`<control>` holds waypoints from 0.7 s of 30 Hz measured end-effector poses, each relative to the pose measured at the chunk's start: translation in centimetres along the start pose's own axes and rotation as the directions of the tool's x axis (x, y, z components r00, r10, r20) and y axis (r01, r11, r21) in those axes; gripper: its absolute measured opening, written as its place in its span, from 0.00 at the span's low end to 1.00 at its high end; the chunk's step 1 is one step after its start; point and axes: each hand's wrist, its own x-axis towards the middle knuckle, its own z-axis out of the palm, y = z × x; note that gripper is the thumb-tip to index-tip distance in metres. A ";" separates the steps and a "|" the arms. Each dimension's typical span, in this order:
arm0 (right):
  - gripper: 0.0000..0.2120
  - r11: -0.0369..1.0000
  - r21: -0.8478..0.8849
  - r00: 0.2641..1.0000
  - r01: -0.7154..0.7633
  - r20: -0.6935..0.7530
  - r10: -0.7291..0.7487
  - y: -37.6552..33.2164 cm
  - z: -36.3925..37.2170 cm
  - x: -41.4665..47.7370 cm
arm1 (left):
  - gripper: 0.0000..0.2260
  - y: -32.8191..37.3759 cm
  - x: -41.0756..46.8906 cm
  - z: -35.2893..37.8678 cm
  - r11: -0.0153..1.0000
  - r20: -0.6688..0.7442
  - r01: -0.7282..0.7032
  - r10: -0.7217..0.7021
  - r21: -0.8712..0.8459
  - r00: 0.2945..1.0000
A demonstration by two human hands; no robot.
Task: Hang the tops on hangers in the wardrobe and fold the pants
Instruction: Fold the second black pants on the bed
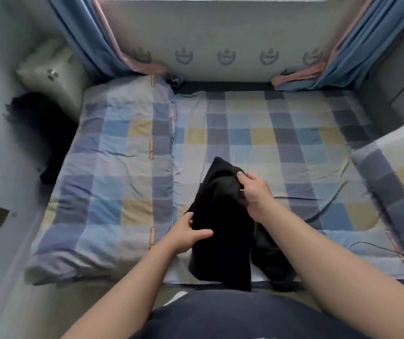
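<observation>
While the right hand [252,192] pinches the bunched upper end of the black garment [220,231] between thumb and curled fingers, the left hand [191,232] clamps its side edge lower down, thumb laid across the front. Held over the near edge of the bed [294,133], the cloth looks light and limp; a seam or band should grip best. Its long axis runs from the bed's middle toward that near edge, loose end drooping.
</observation>
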 end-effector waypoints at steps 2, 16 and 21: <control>0.07 0.996 0.090 0.999 -0.017 0.028 0.015 -1.0 -0.4 0.4 | 0.14 -0.5 0.3 1.3 0.998 -0.043 0.023 -0.021 0.057 0.999; 0.49 0.915 -0.400 0.902 0.051 0.412 0.130 3.7 -13.3 0.3 | 0.05 12.5 1.6 8.4 0.810 -0.335 -0.241 0.059 -0.535 0.940; 0.24 0.974 -0.228 0.840 0.010 0.530 0.115 3.7 -14.8 -0.5 | 0.05 15.9 1.5 10.6 0.781 -0.317 -0.251 0.071 -0.572 0.946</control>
